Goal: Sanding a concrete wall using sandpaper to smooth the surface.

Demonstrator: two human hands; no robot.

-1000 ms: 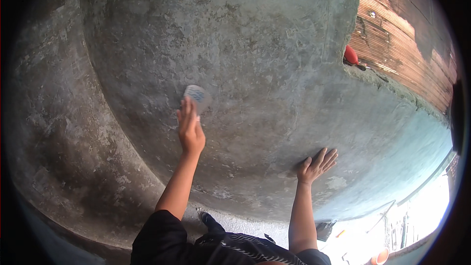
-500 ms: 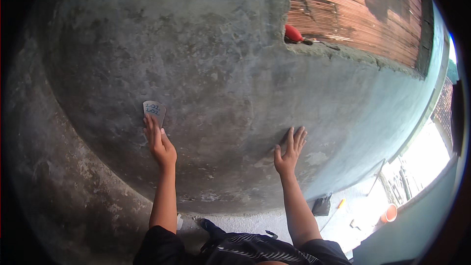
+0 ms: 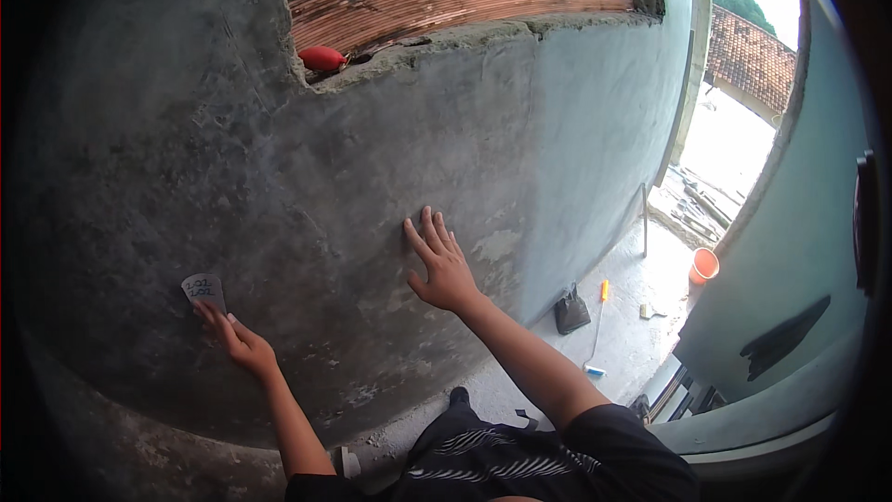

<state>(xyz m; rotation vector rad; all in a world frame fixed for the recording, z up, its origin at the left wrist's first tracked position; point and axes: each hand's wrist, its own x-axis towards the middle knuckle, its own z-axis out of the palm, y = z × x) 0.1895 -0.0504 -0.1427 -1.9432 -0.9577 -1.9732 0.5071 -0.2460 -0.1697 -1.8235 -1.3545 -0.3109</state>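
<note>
My left hand (image 3: pixel 237 339) presses a small light-grey piece of sandpaper (image 3: pixel 203 289) flat to the plastered wall (image 3: pixel 307 251). The piece has a rounded top edge and dark markings; its lower part is under my fingers. Further right and a little higher, my right hand (image 3: pixel 444 270) lies with spread fingers against the same wall, holding nothing. The wall is grey, with dark blotches and pale scuffed patches around both hands.
A red rounded object (image 3: pixel 323 59) sits on the rough opening's ledge. On the floor at right are a black bag (image 3: pixel 571 311), an orange-handled tool (image 3: pixel 605 292), a brush (image 3: pixel 650 311) and an orange bucket (image 3: pixel 703 266). A doorway stands beyond.
My view has swung to the right, showing more of the doorway and floor. The left hand still presses the sandpaper to the wall; the right hand still lies spread on it.
</note>
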